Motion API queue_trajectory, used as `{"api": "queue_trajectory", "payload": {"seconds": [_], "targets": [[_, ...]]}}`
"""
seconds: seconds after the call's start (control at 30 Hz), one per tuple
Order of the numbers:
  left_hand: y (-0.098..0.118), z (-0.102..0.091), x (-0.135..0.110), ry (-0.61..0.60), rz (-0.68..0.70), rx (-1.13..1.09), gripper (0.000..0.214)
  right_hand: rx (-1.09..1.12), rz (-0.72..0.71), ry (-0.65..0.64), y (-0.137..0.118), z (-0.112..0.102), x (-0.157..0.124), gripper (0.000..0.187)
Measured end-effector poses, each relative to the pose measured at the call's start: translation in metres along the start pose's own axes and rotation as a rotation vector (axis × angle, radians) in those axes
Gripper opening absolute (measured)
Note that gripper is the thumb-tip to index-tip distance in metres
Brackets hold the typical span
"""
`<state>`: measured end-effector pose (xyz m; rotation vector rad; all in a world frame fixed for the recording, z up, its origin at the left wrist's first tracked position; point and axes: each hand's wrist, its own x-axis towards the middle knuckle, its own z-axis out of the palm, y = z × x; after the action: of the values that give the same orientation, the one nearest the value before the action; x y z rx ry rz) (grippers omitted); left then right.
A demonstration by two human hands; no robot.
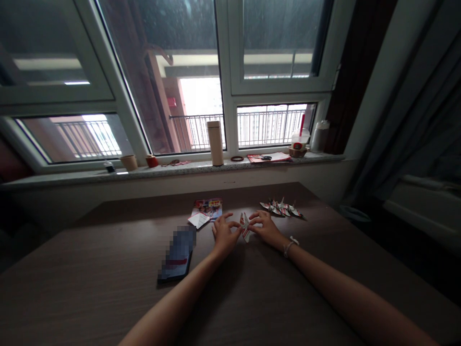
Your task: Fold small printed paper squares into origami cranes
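Between my two hands, just above the brown table (118,269), is a small folded paper piece (245,228), white with red stripes and pointed ends, like part of an origami crane. My left hand (226,233) pinches its left side between thumb and finger. On its right side, my right hand (265,228) grips it with the fingertips. Several finished-looking paper cranes (281,207) with the same print stand in a cluster to the right, beyond my right hand. Left of my hands lie a white paper square (199,220) and a colourful printed sheet (209,209).
A dark phone (177,257) lies left of my left forearm. Along the windowsill (194,168) stand a beige thermos (215,144), a paper cup (128,163), a red spool (151,161), scissors (266,157) on printed papers and a drink cup (299,140) with a red straw.
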<state>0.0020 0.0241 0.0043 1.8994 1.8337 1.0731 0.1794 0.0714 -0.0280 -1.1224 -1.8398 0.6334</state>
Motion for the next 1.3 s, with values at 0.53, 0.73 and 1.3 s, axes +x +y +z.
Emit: {"api": "queue_trajectory", "payload": {"seconds": [0.53, 0.73, 1.3], "targets": [[-0.005, 0.003, -0.001, 0.020, -0.002, -0.001, 0.010, 0.011, -0.011, 0.018, -0.002, 0.002, -0.001, 0.016], [-0.001, 0.002, -0.002, 0.026, 0.004, -0.036, 0.006, -0.024, -0.032, -0.002, -0.006, 0.003, -0.005, 0.013], [-0.007, 0.003, 0.002, 0.049, -0.016, -0.004, 0.009, -0.016, -0.015, 0.062, 0.009, 0.000, 0.003, 0.016]]}}
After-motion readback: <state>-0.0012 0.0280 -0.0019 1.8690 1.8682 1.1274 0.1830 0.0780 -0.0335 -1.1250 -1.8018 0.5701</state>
